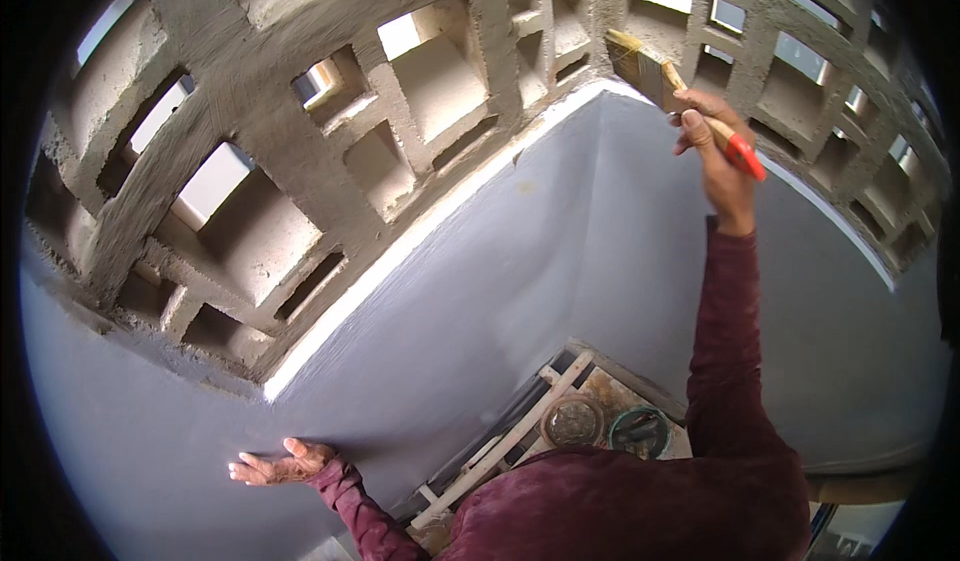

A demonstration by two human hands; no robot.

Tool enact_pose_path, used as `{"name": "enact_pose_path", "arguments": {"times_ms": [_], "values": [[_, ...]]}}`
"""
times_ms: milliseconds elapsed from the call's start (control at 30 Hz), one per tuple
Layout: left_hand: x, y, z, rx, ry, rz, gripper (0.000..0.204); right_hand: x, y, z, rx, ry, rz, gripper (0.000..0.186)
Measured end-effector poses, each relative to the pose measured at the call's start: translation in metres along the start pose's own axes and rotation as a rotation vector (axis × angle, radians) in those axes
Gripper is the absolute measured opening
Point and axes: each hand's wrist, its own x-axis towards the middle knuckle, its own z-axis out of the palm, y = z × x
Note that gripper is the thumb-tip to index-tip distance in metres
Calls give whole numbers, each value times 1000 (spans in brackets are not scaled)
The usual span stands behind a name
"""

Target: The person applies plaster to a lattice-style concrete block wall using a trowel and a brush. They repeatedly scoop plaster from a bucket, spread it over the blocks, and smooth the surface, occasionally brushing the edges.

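Note:
My right hand [724, 169], raised at the corner, is closed around the handle of a paintbrush [746, 155]. Its wooden handle ends in red, and the bristles reach the corner of the rough cement lattice [215, 51], just above the smooth lower wall. Whether the bristles press on the cement I cannot tell. Low on the left, my left hand [278, 465] lies against the grey-blue wall [450, 291], fingers stretched out and nothing held. A white ledge strip [385, 273] runs between the lattice and the painted wall.
Below, in the corner, a worn plank platform [612, 393] carries a round container [572, 423] and a green-rimmed tub [640, 431] with dark contents. Light-coloured wooden bars [520, 423] lie along its left side. Light comes through the lattice openings.

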Motion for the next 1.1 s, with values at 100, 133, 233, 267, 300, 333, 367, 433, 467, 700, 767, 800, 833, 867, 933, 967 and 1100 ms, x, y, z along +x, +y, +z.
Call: {"name": "enact_pose_path", "arguments": {"times_ms": [100, 133, 233, 267, 300, 333, 367, 433, 467, 700, 767, 800, 833, 867, 933, 967, 1100], "values": [[-1, -2, 0, -27, -12, -22, 71, -30, -14, 43, 151, 195, 38, 23], [0, -1, 2, -32, -9, -14, 71, -39, -18, 58, 199, 250, 50, 22], [-1, -4, 1, -19, -19, 5, 69, -61, -23, 98, 205, 252, 14, 19], [-2, -5, 1, -23, -19, 13, 69, -66, -27, 111, 173, 247, -12, 17], [-3, -6, 1, -26, -18, 20, 68, -70, -24, 120, 49, 253, -85, 17], [-2, -8, 0, -23, -22, 36, 68, -73, -23, 129, -71, 256, -148, 16], [-3, -8, -2, -26, -38, 28, 68, -74, -25, 137, -159, 273, -221, 17], [-4, -7, -3, -32, -66, 16, 68, -73, -31, 151, -334, 308, -366, 20], [-4, -8, -3, -38, -68, 13, 68, -71, -30, 158, -379, 290, -344, 18], [-5, -11, -4, -70, -88, 33, 68, -101, -58, 197, -390, 150, -423, 22], [-5, -18, -8, -36, -71, 28, 69, -109, -79, 189, -291, 219, -476, 18], [-3, -20, -6, -40, -67, 31, 69, -110, -85, 180, -246, 249, -502, 16], [-3, -18, -5, -52, -69, 26, 68, -104, -80, 168, -111, 294, -326, 12], [-5, -16, -4, -61, -75, 19, 68, -91, -74, 155, 22, 331, -148, 10], [-5, -18, -4, -61, -72, 39, 67, -48, -77, 132, 31, 312, 62, 10], [-5, -18, -3, -63, -66, 44, 67, -29, -71, 124, 90, 273, 110, 10], [-8, -11, -1, -87, -58, 18, 64, 26, -53, 115, 75, 119, 214, 13]]}}
